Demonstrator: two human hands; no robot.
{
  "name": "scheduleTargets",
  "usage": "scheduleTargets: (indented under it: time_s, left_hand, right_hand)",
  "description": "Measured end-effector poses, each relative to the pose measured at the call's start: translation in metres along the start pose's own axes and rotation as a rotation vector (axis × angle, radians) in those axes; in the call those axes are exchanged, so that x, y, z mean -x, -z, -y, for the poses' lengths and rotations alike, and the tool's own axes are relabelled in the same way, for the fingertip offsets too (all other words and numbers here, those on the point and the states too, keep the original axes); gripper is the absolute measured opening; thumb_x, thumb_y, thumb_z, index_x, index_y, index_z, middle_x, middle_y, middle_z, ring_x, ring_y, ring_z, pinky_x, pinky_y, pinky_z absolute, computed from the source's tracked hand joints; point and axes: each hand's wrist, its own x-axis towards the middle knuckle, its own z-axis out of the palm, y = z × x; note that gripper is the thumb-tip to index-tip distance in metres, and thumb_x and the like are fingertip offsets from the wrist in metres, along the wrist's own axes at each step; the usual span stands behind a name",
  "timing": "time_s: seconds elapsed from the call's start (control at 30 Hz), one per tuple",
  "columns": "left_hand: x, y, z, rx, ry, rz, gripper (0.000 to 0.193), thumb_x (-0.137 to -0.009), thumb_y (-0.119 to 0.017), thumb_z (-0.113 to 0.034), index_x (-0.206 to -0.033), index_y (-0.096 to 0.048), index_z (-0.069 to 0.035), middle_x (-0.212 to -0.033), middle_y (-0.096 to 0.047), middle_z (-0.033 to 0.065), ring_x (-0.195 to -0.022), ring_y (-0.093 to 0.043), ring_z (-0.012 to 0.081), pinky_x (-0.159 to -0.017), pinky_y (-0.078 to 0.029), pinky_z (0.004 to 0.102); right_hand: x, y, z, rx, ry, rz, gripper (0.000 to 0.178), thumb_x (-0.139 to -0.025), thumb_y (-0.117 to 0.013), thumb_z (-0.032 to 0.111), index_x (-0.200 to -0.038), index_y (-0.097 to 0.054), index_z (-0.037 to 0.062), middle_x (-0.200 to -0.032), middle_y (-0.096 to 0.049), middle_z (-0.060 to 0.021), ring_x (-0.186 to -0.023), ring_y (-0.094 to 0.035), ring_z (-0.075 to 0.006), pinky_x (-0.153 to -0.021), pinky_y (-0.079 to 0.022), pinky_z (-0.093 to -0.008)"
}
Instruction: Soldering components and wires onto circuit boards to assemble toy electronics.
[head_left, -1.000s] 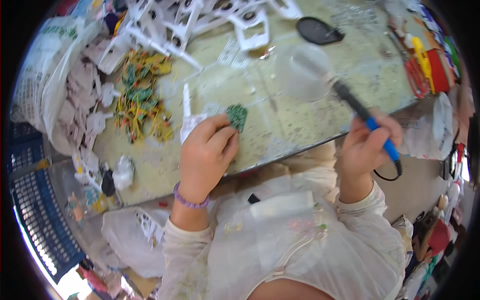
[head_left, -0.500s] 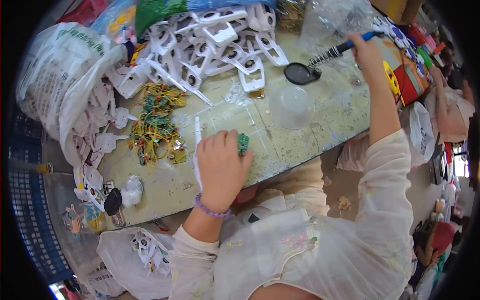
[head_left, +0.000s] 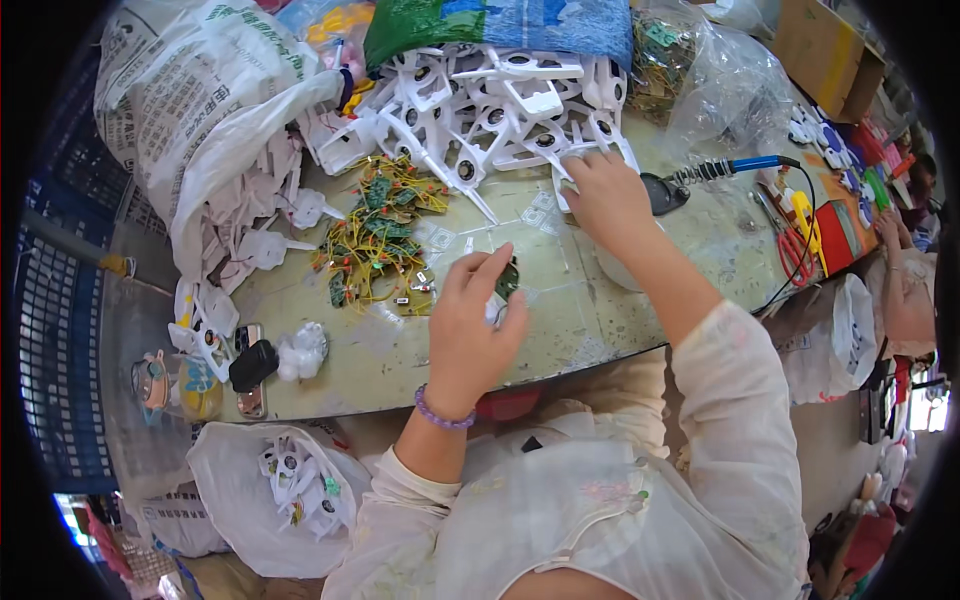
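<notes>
My left hand (head_left: 472, 325), a purple bead bracelet at its wrist, is over the near middle of the bench. Between its thumb and forefinger is a small dark green circuit board (head_left: 508, 278), tilted and partly hidden. My right hand (head_left: 608, 200) reaches to the near edge of a heap of white plastic housings (head_left: 470, 120). Its fingers curl over one white plastic housing (head_left: 562, 188), which the hand partly covers. Right of that hand, a blue-handled soldering iron (head_left: 755, 163) rests in a coiled-spring stand (head_left: 665, 195). Behind my right forearm a translucent bowl (head_left: 618, 268) is mostly hidden.
Wired circuit boards (head_left: 380, 235) lie in a pile left of centre. A full white sack (head_left: 200, 120) leans at the far left. Red-handled scissors (head_left: 793, 255) and an iron cord are at the right. A white bag (head_left: 270, 500) of parts hangs below the bench's left edge.
My right hand has let go of the soldering iron, now in its stand, and moved left to the white housings. My left hand has turned with the circuit board. The view has shifted.
</notes>
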Motion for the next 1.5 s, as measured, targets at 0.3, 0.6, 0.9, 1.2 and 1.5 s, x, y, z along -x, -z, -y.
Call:
scheduleTargets:
  time_s: [0.3, 0.6, 0.9, 1.2, 1.5]
  left_hand:
    - [0.02, 0.018, 0.037, 0.755, 0.382, -0.247, 0.04, -0.079, -0.065, 0.005, -0.115, -0.048, -0.001, -0.106, -0.06, 0.0085, -0.094, -0.059, 0.0142, -0.089, -0.046, 0.028]
    - [0.032, 0.025, 0.045, 0.932, 0.381, -0.201, 0.042, -0.078, -0.063, 0.008, -0.116, -0.047, -0.002, -0.118, -0.055, 0.0098, -0.105, -0.056, 0.0155, -0.093, -0.044, 0.0299]
    - [0.04, 0.028, 0.04, 0.882, 0.345, -0.174, 0.043, -0.079, -0.064, 0.008, -0.118, -0.047, -0.001, -0.116, -0.056, 0.0103, -0.107, -0.056, 0.0166, -0.096, -0.043, 0.0307]
    - [0.042, 0.026, 0.04, 0.838, 0.346, -0.156, 0.045, -0.079, -0.06, 0.01, -0.121, -0.046, 0.002, -0.118, -0.054, 0.0116, -0.111, -0.055, 0.0201, -0.098, -0.043, 0.0324]
    - [0.044, 0.02, 0.042, 0.774, 0.175, -0.069, 0.042, -0.078, -0.061, 0.011, -0.117, -0.05, -0.002, -0.123, -0.052, 0.0109, -0.115, -0.053, 0.0197, -0.1, -0.04, 0.0316]
  right_hand:
    - [-0.033, 0.024, -0.026, -0.201, -0.279, -0.101, 0.018, -0.081, -0.067, 0.019, -0.093, -0.07, 0.006, -0.085, -0.068, -0.0149, -0.077, -0.066, -0.0304, -0.069, -0.051, -0.0362]
    - [-0.008, 0.066, -0.024, 0.022, 0.046, -0.281, 0.009, -0.079, -0.065, 0.01, -0.088, -0.067, 0.0066, -0.086, -0.067, -0.0108, -0.08, -0.064, -0.0279, -0.069, -0.051, -0.0369]
    - [0.005, 0.108, -0.025, -0.004, 0.042, -0.544, 0.016, -0.079, -0.068, 0.005, -0.095, -0.07, 0.0071, -0.09, -0.07, -0.0087, -0.076, -0.066, -0.0205, -0.07, -0.052, -0.03]
    - [0.044, 0.066, -0.023, -1.171, -0.655, 0.32, 0.018, -0.081, -0.057, 0.005, -0.096, -0.067, 0.0003, -0.084, -0.065, -0.0041, -0.074, -0.059, -0.0109, -0.067, -0.047, -0.0238]
    - [0.04, 0.026, 0.019, -0.137, 0.022, -0.053, 0.014, -0.077, -0.063, 0.006, -0.091, -0.063, 0.0038, -0.102, -0.062, -0.0128, -0.097, -0.058, -0.0315, -0.083, -0.048, -0.04]
